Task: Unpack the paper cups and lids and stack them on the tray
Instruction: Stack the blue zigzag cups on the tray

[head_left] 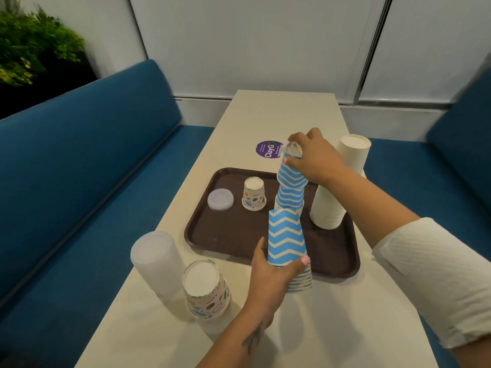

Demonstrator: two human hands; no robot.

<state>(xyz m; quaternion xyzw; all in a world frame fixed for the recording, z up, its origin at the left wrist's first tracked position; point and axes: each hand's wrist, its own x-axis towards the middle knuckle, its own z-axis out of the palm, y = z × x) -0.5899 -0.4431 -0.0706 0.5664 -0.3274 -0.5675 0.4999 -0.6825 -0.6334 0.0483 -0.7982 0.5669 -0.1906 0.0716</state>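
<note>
A brown tray (228, 235) lies in the middle of the table. On it stand a short pile of clear lids (220, 199), one upside-down patterned cup (254, 193), a tall stack of white cups (334, 187) and a small stack of blue zigzag cups (289, 199). My right hand (313, 155) grips a blue zigzag cup (291, 175) just above that small stack. My left hand (273, 272) holds a stack of blue zigzag cups (285, 237) above the tray's near edge.
A sleeve of clear lids (156, 261) and a stack of patterned cups (206, 289) stand on the table (265, 115) near left of the tray. A purple sticker (268, 148) lies beyond the tray. Blue bench seats (79, 168) flank the table.
</note>
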